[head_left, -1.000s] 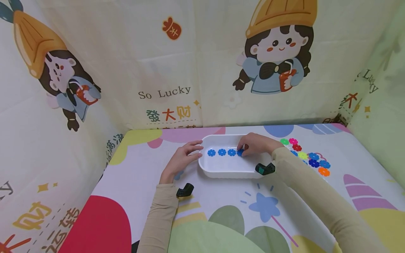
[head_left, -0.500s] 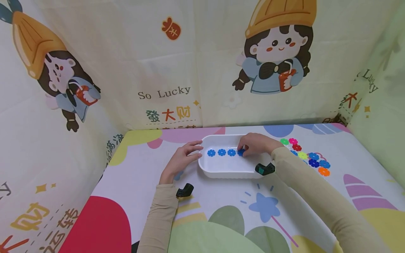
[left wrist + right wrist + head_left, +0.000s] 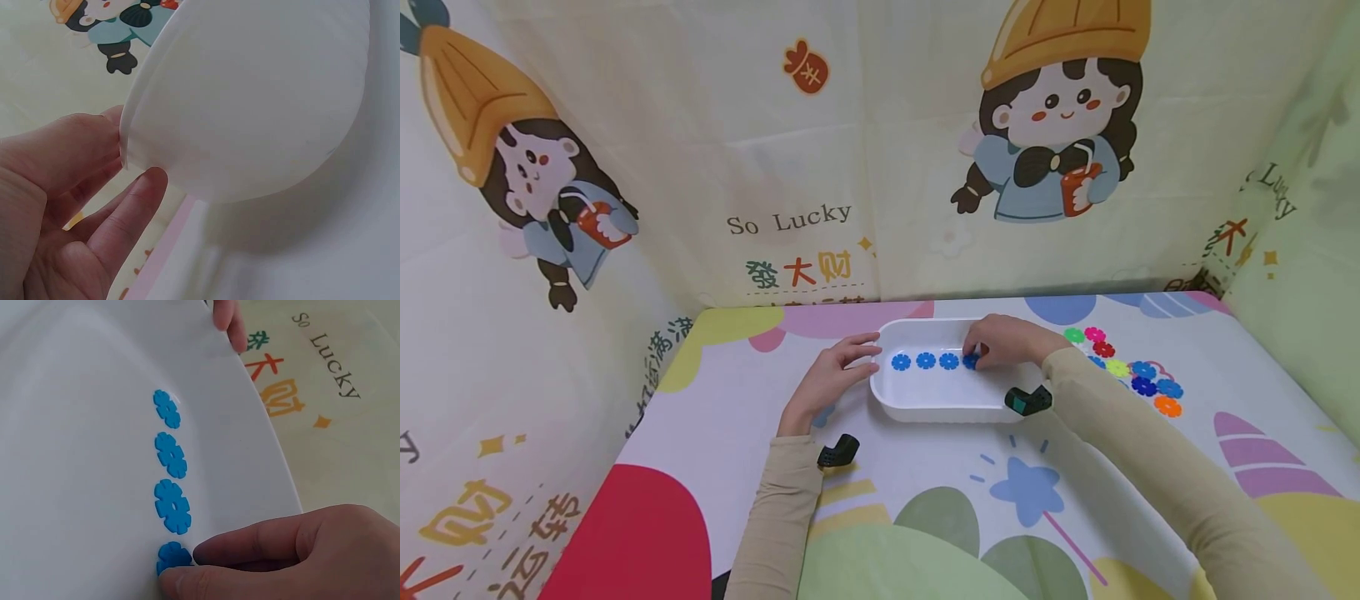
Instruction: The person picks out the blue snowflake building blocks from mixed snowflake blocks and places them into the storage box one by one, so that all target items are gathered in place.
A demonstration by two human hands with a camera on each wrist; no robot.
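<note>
My left hand grips the left end of a white oval tray; in the left wrist view one fingertip lies on the outer wall while another reaches behind the rim. Inside the tray a row of blue flower-shaped plastic discs lies flat. At the row's right end my right hand pinches another blue disc between thumb and forefinger, low over the tray floor. Part of that disc is hidden by the thumb.
To the tray's right, several loose flower discs lie on the printed tabletop, among them a pink one, a yellow one and an orange one. Behind the table hangs a printed cloth.
</note>
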